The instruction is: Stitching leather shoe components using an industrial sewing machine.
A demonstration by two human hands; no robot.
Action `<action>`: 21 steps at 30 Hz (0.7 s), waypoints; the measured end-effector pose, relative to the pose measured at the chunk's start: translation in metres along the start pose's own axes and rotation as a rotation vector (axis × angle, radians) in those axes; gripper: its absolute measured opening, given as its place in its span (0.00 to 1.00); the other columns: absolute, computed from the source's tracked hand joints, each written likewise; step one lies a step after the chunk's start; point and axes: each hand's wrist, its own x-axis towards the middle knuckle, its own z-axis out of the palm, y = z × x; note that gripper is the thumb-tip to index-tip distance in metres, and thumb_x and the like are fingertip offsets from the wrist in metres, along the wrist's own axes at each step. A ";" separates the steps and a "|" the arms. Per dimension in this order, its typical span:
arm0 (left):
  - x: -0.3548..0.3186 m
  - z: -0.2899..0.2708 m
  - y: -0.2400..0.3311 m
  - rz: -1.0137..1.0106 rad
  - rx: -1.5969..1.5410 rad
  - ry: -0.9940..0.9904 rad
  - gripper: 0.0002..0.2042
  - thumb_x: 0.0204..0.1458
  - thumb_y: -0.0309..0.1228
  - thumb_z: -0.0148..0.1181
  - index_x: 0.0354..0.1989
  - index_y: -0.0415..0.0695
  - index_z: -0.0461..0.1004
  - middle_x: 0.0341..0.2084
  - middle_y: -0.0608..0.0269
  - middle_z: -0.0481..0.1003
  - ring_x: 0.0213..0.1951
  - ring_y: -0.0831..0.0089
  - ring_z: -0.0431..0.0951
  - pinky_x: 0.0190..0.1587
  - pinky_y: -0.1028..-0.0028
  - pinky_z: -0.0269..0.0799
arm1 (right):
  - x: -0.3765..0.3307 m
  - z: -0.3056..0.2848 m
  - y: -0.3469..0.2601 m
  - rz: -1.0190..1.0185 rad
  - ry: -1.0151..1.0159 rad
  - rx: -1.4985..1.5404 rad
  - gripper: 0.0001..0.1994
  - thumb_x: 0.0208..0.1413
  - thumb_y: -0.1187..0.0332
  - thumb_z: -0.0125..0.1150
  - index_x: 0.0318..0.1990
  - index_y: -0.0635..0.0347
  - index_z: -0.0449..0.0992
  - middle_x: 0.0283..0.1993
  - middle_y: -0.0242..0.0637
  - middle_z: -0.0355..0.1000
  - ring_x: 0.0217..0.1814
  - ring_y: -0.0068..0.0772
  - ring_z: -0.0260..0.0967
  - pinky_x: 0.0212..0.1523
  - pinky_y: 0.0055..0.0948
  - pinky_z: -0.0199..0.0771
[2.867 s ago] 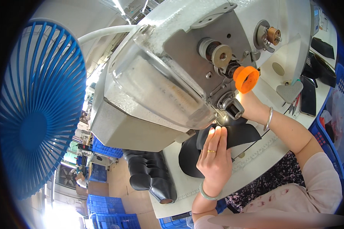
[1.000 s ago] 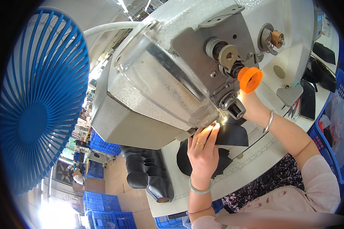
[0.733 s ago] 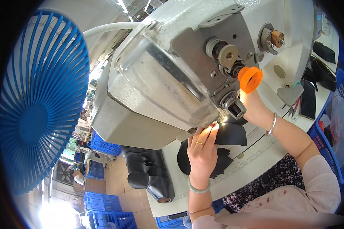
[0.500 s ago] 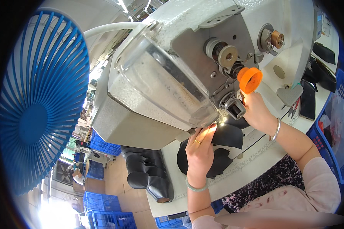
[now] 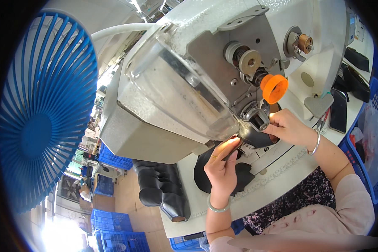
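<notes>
A black leather piece [image 5: 255,138] lies curved under the head of a sewing machine [image 5: 155,92], lit by the lamp near the needle area. My left hand [image 5: 221,168], with a gold ring, has its fingers closed at the left edge of the leather, close beside the machine's lower end. On the other side, my right hand [image 5: 290,128] pinches the right part of the same piece between thumb and fingers. The machine's lower end hides the needle. Another black piece [image 5: 201,178] with a jagged edge lies flat beneath my left wrist.
A stack of shaped black leather pieces [image 5: 157,185] sits on the table's left edge. A blue fan [image 5: 38,130] stands at far left. Scissors [image 5: 322,122], a phone-like dark slab [image 5: 338,115] and more black pieces [image 5: 357,86] lie at right, by a blue basket [image 5: 367,176].
My right hand has moved down and a little right, away from the orange knob. The leather piece has turned and its loose flap no longer hangs toward me. My left hand has shifted slightly.
</notes>
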 end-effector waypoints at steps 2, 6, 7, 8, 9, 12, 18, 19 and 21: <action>0.001 -0.004 -0.002 0.194 0.185 -0.057 0.20 0.35 0.11 0.55 0.41 0.35 0.76 0.39 0.52 0.75 0.44 0.58 0.77 0.49 0.69 0.72 | 0.002 -0.003 -0.005 0.107 -0.088 0.117 0.23 0.58 0.55 0.56 0.18 0.65 0.70 0.13 0.31 0.66 0.16 0.19 0.63 0.18 0.24 0.63; -0.001 0.000 0.001 0.378 0.401 -0.075 0.22 0.32 0.10 0.54 0.42 0.34 0.76 0.40 0.53 0.74 0.45 0.57 0.76 0.49 0.67 0.72 | 0.003 -0.004 -0.008 0.094 -0.133 0.090 0.16 0.58 0.64 0.55 0.23 0.66 0.68 0.14 0.29 0.65 0.16 0.16 0.63 0.17 0.19 0.62; -0.001 0.001 0.002 0.386 0.406 -0.058 0.24 0.32 0.10 0.50 0.42 0.36 0.77 0.40 0.54 0.74 0.44 0.57 0.76 0.49 0.67 0.72 | 0.002 -0.004 -0.008 0.086 -0.128 0.088 0.16 0.58 0.64 0.55 0.22 0.66 0.67 0.14 0.29 0.65 0.15 0.17 0.63 0.17 0.19 0.61; -0.001 0.002 0.002 0.393 0.411 -0.042 0.25 0.31 0.09 0.46 0.42 0.37 0.77 0.40 0.54 0.74 0.44 0.57 0.77 0.49 0.68 0.72 | 0.002 -0.003 -0.009 0.086 -0.128 0.090 0.16 0.58 0.64 0.55 0.22 0.66 0.67 0.14 0.29 0.65 0.15 0.17 0.63 0.17 0.19 0.61; 0.000 0.001 0.001 0.393 0.412 -0.043 0.25 0.31 0.09 0.46 0.42 0.37 0.77 0.40 0.54 0.74 0.44 0.57 0.77 0.49 0.68 0.72 | 0.001 -0.002 -0.010 0.100 -0.110 0.085 0.16 0.58 0.64 0.55 0.22 0.65 0.67 0.14 0.30 0.65 0.15 0.17 0.62 0.16 0.19 0.61; 0.002 -0.002 -0.001 0.407 0.440 -0.065 0.25 0.32 0.09 0.47 0.42 0.37 0.77 0.40 0.54 0.74 0.44 0.58 0.77 0.49 0.68 0.72 | -0.002 0.001 -0.014 0.121 -0.076 0.101 0.16 0.58 0.64 0.55 0.22 0.65 0.67 0.13 0.30 0.64 0.15 0.17 0.62 0.16 0.19 0.60; 0.007 -0.009 -0.007 0.422 0.429 -0.116 0.23 0.31 0.10 0.52 0.42 0.35 0.76 0.39 0.55 0.73 0.45 0.57 0.76 0.49 0.64 0.72 | -0.010 0.011 -0.018 0.136 -0.009 0.110 0.17 0.59 0.63 0.55 0.22 0.65 0.68 0.14 0.31 0.66 0.15 0.17 0.63 0.17 0.19 0.62; 0.009 -0.012 -0.009 0.428 0.409 -0.126 0.24 0.30 0.10 0.52 0.42 0.35 0.75 0.39 0.56 0.72 0.45 0.57 0.76 0.48 0.64 0.72 | -0.011 0.012 -0.019 0.116 -0.007 0.088 0.17 0.60 0.63 0.55 0.22 0.66 0.68 0.14 0.32 0.67 0.15 0.17 0.64 0.17 0.19 0.63; 0.009 -0.014 -0.009 0.434 0.390 -0.133 0.24 0.30 0.10 0.52 0.42 0.36 0.75 0.40 0.56 0.72 0.45 0.57 0.76 0.48 0.65 0.73 | -0.015 0.017 -0.022 0.127 -0.010 0.107 0.18 0.60 0.62 0.54 0.22 0.66 0.68 0.15 0.32 0.68 0.16 0.18 0.65 0.18 0.19 0.65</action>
